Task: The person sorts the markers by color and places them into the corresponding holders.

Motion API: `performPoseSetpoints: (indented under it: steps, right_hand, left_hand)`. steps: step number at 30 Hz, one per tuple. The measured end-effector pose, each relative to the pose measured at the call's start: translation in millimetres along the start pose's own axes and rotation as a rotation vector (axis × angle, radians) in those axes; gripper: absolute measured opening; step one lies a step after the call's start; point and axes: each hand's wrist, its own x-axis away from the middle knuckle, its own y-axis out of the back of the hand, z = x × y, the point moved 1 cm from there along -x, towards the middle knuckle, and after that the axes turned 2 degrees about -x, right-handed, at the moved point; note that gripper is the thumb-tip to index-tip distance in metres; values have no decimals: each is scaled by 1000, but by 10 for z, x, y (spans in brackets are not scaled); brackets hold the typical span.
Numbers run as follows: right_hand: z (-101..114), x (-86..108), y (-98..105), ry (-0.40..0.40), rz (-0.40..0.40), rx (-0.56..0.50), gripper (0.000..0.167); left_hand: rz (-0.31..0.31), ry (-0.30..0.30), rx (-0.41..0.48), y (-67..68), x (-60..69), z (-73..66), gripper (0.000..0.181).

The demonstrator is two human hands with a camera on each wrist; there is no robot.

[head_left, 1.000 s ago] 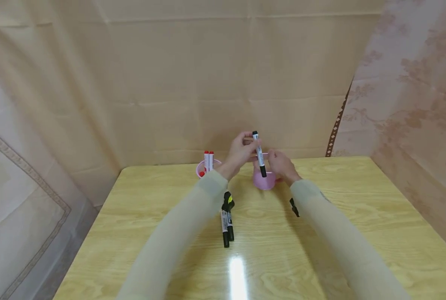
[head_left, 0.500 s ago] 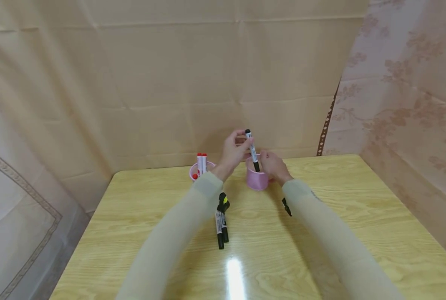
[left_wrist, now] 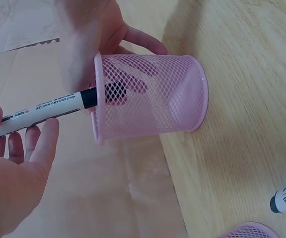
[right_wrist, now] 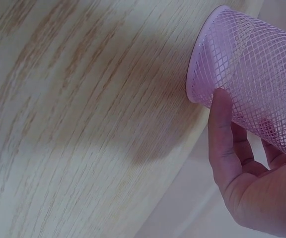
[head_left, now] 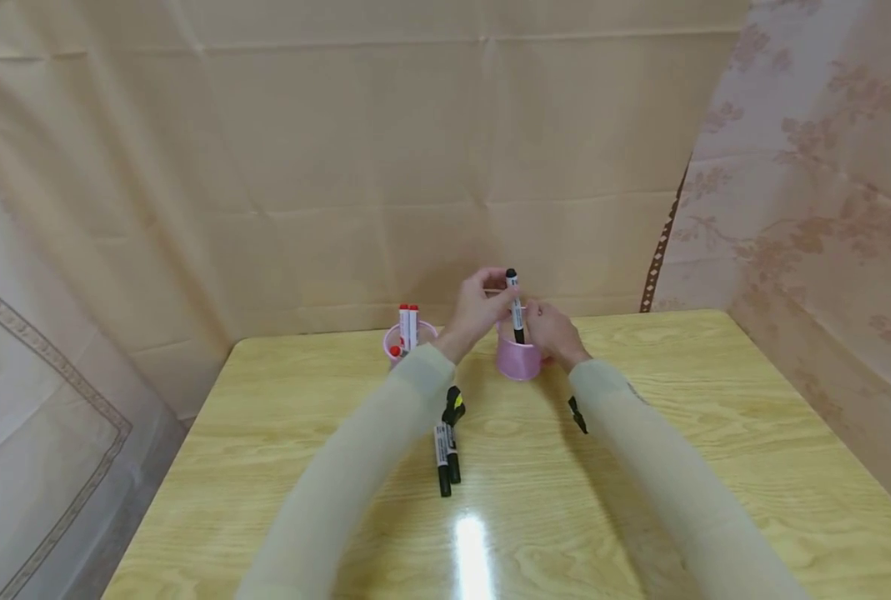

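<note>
Over grained wood (head_left: 730, 383), left hand (head_left: 478, 310) pinches cylindrical marker (left_wrist: 48, 112); right hand (head_left: 556, 332) grips mesh cup (left_wrist: 145, 116).

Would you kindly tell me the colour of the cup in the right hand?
The mesh cup is pink with a diamond pattern; the left wrist view shows it best.

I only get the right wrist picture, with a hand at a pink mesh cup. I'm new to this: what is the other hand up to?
Observer: In the left wrist view, the left hand pinches a whiteboard marker, its black end inside the mouth of the pink mesh cup.

Visitor: Oh! And is that the only cup around?

Observer: No, the head view shows a second pink cup to its left, with red-topped markers in it.
</note>
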Motion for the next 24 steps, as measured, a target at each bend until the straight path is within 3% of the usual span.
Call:
performPoseSetpoints:
  steps: [11,24]
  right_hand:
    - [-6,-35,1,0,-13,4,68]
    - [4,-19,-5,-8,-10,-10,73]
  left_hand:
    - [-48,19,92,47,23,111,33]
    - [-119,8,47,69,55,282,22]
